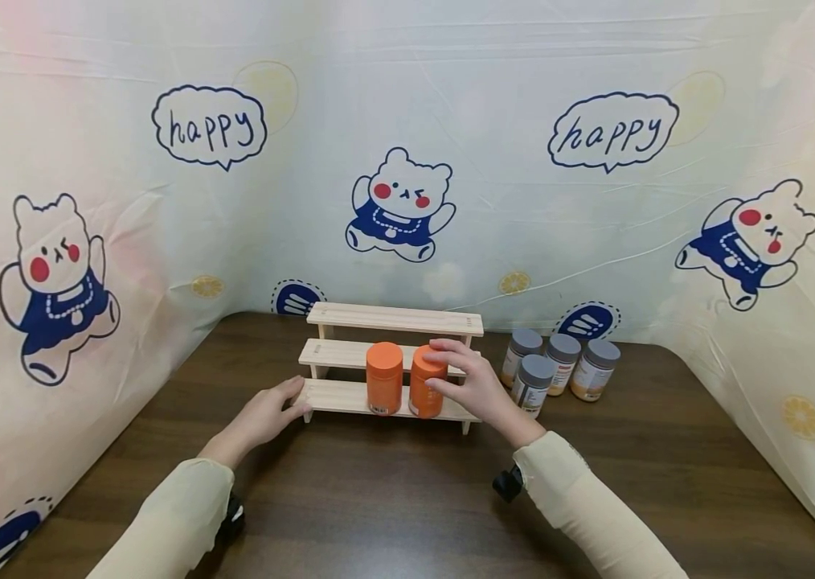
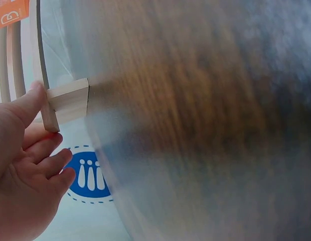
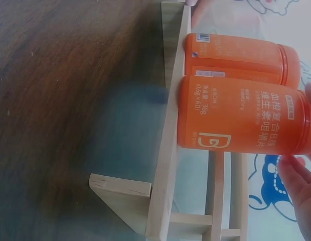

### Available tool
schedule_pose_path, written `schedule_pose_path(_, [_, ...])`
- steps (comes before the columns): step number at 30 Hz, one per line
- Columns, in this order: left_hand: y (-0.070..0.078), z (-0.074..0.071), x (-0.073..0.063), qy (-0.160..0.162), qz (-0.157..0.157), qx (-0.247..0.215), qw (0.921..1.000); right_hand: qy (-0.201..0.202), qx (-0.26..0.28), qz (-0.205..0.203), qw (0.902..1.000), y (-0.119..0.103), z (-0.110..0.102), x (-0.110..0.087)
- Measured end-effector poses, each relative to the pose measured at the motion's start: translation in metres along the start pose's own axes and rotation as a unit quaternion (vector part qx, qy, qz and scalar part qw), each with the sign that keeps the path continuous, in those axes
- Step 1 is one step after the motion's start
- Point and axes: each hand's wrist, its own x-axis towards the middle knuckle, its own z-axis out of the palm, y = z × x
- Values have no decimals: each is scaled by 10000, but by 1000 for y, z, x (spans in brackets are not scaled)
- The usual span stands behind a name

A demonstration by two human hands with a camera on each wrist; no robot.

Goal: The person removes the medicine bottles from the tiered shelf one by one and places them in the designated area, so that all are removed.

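Observation:
A three-tier wooden shelf (image 1: 338,396) stands on the table, and two orange bottles are side by side on its lowest step. My left hand (image 1: 273,408) pinches the left end of that step, thumb on top and fingers beneath, as the left wrist view (image 2: 32,165) shows. Around the cap of the right orange bottle (image 3: 230,115) are the fingers of my right hand (image 1: 471,386); the bottle's base rests on the step. The left orange bottle (image 1: 384,382) stands close beside it, untouched by either hand.
To the right of the shelf is a group of several grey-capped bottles (image 1: 595,371), the nearest one (image 1: 534,382) partly behind my right wrist. A printed cloth (image 1: 494,96) hangs around the back and sides of the dark wooden table (image 1: 378,498).

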Motion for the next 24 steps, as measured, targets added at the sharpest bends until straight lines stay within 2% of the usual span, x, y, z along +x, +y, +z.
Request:
schedule_pose_path(4, [0,-1,0,-3,6,34,10000,-36,-2,62,10000,-19,-4,1])
schedule_pose_path(8, [1,-1,0,-4,7,53,10000,-24,-2,121,9999,-25,-4,2])
schedule_pose_path(24, [1,-1,0,33,25,18,10000,201,-189,-34,9996,-23,-1,2])
